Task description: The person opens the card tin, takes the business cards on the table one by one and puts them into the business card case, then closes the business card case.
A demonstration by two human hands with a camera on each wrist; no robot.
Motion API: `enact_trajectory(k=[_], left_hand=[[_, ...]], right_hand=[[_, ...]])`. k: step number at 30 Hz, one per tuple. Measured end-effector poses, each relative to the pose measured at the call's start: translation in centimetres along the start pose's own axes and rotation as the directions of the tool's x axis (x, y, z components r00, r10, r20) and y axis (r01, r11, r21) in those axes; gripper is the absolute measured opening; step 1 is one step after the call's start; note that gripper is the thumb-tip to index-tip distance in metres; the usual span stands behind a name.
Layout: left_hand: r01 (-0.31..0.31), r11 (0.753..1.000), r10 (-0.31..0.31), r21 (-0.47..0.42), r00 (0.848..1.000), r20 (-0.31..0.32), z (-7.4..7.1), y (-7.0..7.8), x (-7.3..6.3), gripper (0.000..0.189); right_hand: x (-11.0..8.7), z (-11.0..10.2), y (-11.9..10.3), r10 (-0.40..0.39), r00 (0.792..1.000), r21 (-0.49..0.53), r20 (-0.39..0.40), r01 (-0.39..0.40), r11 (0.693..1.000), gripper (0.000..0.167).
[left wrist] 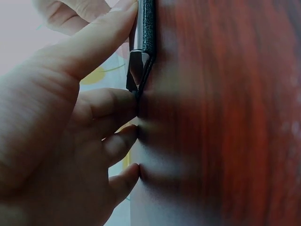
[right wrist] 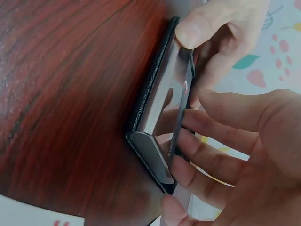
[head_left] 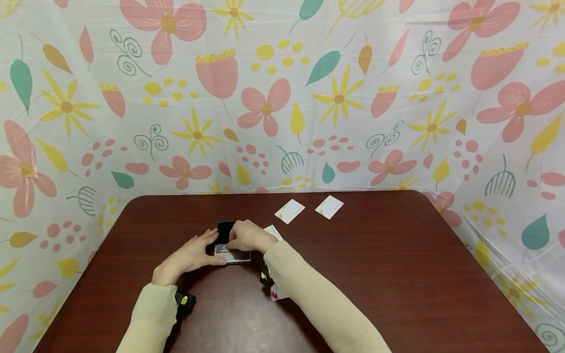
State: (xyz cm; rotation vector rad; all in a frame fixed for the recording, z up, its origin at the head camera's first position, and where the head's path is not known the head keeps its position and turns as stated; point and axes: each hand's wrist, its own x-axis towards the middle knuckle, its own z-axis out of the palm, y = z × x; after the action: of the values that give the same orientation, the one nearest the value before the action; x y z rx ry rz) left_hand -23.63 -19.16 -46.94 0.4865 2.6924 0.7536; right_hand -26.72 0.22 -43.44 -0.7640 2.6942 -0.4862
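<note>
A black business card case [head_left: 238, 257] with a shiny metal inside lies unfolded on the table, its dark lid [head_left: 225, 228] pointing away from me. My left hand [head_left: 185, 255] holds it at the left, thumb on the metal front edge and other fingers spread by the lid side. Over the case, my right hand [head_left: 250, 236] has its thumb and fingers at the metal plate [right wrist: 178, 122], which stands tilted up from the base in the right wrist view. Its fingers reach behind that plate and the thumb lies in front, pinching at its upper edge.
Two white cards [head_left: 290, 211] lie farther back on the dark red table [head_left: 375, 274]. Another white card [head_left: 272, 231] shows beside my right wrist. Partly under my right forearm is a flower-printed card [head_left: 279, 294]. A flowered curtain [head_left: 265, 147] hangs behind the table.
</note>
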Motion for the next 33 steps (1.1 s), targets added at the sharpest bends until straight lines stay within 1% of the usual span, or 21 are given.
enact_trajectory(k=[3,9,12,14,16,19,22,24,26,27,30,33], left_hand=[[-0.001,1.0,0.001,-0.003,1.0,0.0,0.0,0.0,0.0,0.101],[0.014,1.0,-0.014,-0.008,1.0,0.007,-0.1,0.0,-0.1,0.101],[0.011,1.0,-0.011,-0.011,1.0,0.009,-0.1,0.1,-0.1,0.101],[0.007,1.0,-0.007,-0.01,1.0,0.009,-0.1,0.1,0.0,0.1],[0.01,1.0,-0.01,-0.01,1.0,0.009,-0.1,0.1,0.0,0.1],[0.016,1.0,-0.016,-0.005,1.0,0.006,-0.2,0.1,0.0,0.099],[0.023,1.0,-0.023,-0.011,1.0,0.0,-0.2,0.1,-0.1,0.099],[0.015,1.0,-0.015,-0.01,1.0,-0.002,-0.2,0.1,-0.2,0.099],[0.017,1.0,-0.017,-0.011,1.0,-0.001,-0.1,0.1,-0.3,0.099],[0.016,1.0,-0.016,-0.009,1.0,0.0,-0.1,0.1,-0.3,0.099],[0.004,1.0,-0.004,-0.008,1.0,-0.005,0.0,0.1,-0.3,0.098],[-0.014,1.0,0.014,-0.014,1.0,-0.008,0.0,0.2,-0.2,0.098]], right_hand=[[-0.2,0.1,0.0,0.0,1.0,-0.003,0.005,0.0,1.0,0.012],[-0.5,-0.1,-0.3,0.015,0.998,-0.024,0.063,-0.013,1.0,0.018],[-1.0,-0.4,-0.3,0.023,0.998,-0.026,0.06,-0.022,0.999,0.031],[-1.6,-0.7,-0.1,0.028,0.999,-0.016,0.039,-0.028,0.999,0.042],[-2.4,-1.3,0.2,0.028,1.0,0.006,0.012,-0.028,1.0,0.046],[-3.7,-2.2,1.1,0.017,0.999,0.062,-0.033,-0.015,0.998,0.046],[-5.2,-3.1,2.4,-0.008,0.996,0.112,-0.084,0.018,0.994,0.041],[-6.3,-3.5,3.3,0.002,0.994,0.138,-0.11,0.013,0.99,0.039],[-7.3,-3.8,4.3,0.012,0.991,0.144,-0.13,0.007,0.99,0.036],[-7.8,-3.9,4.7,0.021,0.99,0.142,-0.138,-0.001,0.99,0.035],[-9.4,-3.9,5.9,0.085,0.984,0.148,-0.157,-0.062,0.987,0.033],[-11.0,-3.9,6.9,0.173,0.97,0.179,-0.171,-0.142,0.973,0.029]])
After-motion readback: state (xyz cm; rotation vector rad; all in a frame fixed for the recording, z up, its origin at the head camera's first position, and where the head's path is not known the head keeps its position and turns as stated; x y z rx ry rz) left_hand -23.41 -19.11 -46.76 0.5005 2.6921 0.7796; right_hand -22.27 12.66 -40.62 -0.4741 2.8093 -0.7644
